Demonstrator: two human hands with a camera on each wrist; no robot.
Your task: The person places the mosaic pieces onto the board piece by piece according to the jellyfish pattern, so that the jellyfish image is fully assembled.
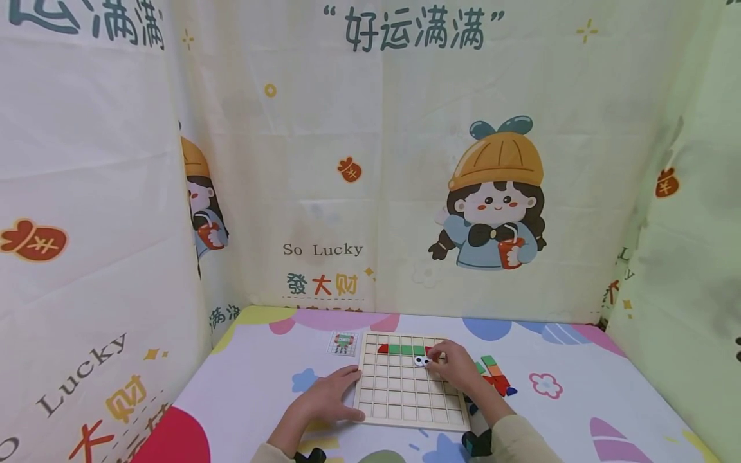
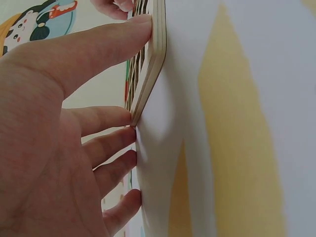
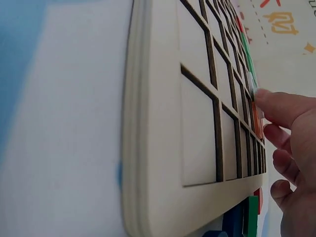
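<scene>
The wooden grid board [image 1: 405, 421] lies flat on the table. Across an upper row run a red piece [image 1: 383, 348], several green squares [image 1: 406, 350] and another red piece, partly covered. Below them sit white eye tiles [image 1: 419, 361]. My right hand [image 1: 457, 368] is over the board's upper right, thumb and finger pinching an eye tile; in the right wrist view the thumb of the hand [image 3: 291, 123] touches a white tile, beside an orange piece [image 3: 257, 121]. My left hand [image 1: 329, 393] rests its spread fingers and thumb against the board's left edge [image 2: 157, 54].
A small pattern card [image 1: 343, 343] lies left of the board's top. Loose green, orange, red and blue pieces [image 1: 496, 379] are grouped to its right, with dark pieces partly behind my right forearm. Printed cloth [image 1: 312, 193] hangs behind and at both sides.
</scene>
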